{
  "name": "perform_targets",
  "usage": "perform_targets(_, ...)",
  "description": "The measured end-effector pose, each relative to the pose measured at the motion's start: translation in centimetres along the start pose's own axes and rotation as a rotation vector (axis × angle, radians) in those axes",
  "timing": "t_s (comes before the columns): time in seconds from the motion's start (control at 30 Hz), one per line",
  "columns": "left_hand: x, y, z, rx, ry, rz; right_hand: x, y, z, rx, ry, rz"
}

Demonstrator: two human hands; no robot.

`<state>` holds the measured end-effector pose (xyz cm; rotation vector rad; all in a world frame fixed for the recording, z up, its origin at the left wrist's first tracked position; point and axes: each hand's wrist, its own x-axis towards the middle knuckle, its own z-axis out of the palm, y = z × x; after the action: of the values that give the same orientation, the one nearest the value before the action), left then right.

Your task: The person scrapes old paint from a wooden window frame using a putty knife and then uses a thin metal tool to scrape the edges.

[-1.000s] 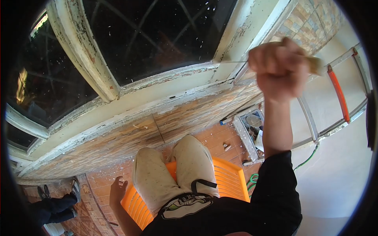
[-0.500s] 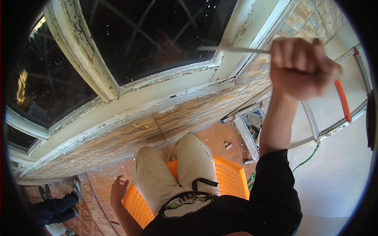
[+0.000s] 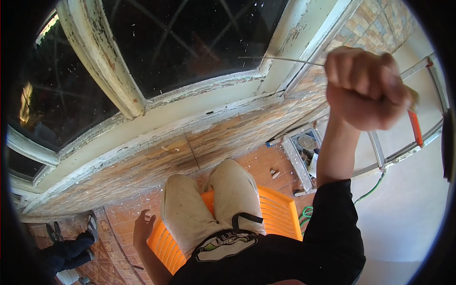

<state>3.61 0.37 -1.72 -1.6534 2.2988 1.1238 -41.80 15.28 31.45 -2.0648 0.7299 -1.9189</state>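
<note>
My right hand (image 3: 365,88) is raised in front of the window's right side, its fingers wrapped round a tool with a long, thin metal blade (image 3: 294,60). The blade points left across the white frame, with its tip over the dark glass pane (image 3: 199,42). A pale handle end (image 3: 414,96) shows behind the fist; the rest of the handle is hidden. The window frame (image 3: 280,78) has worn, chipped paint. Low beside the chair, my left hand (image 3: 143,227) hangs with loosely bent fingers and holds nothing.
I sit on an orange plastic chair (image 3: 278,213). A metal ladder (image 3: 375,147) stands at the right, over a green hose (image 3: 306,216). Paint chips lie on the tiled floor (image 3: 266,164). Another person's legs (image 3: 71,249) are at the lower left.
The blade now looks much thinner. My right fist has shifted slightly down. My left hand stays in place.
</note>
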Motion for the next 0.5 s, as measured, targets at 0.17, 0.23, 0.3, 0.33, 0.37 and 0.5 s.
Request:
perform_targets(0.17,0.0,0.3,-0.1,-0.045,0.001,-0.012,-1.9,2.7,0.1,0.011,0.131,0.091)
perform_targets(0.23,0.2,0.4,0.0,-0.057,-0.008,0.002,-1.7,1.5,-0.5,-0.023,0.058,0.047)
perform_targets(0.3,-0.1,0.2,-0.1,-0.052,-0.029,0.009,-0.5,-0.4,-0.4,-0.006,-0.046,-0.057)
perform_targets(0.33,0.0,0.1,0.0,-0.048,-0.025,0.007,-0.2,-1.2,-0.7,0.019,-0.057,-0.064)
perform_targets(0.37,0.0,0.1,0.0,-0.044,-0.022,0.006,-0.3,-0.8,-1.0,0.035,-0.01,-0.082)
perform_targets(0.5,0.0,0.8,-0.2,-0.067,-0.014,0.003,-1.9,1.1,-0.8,0.015,0.024,0.043)
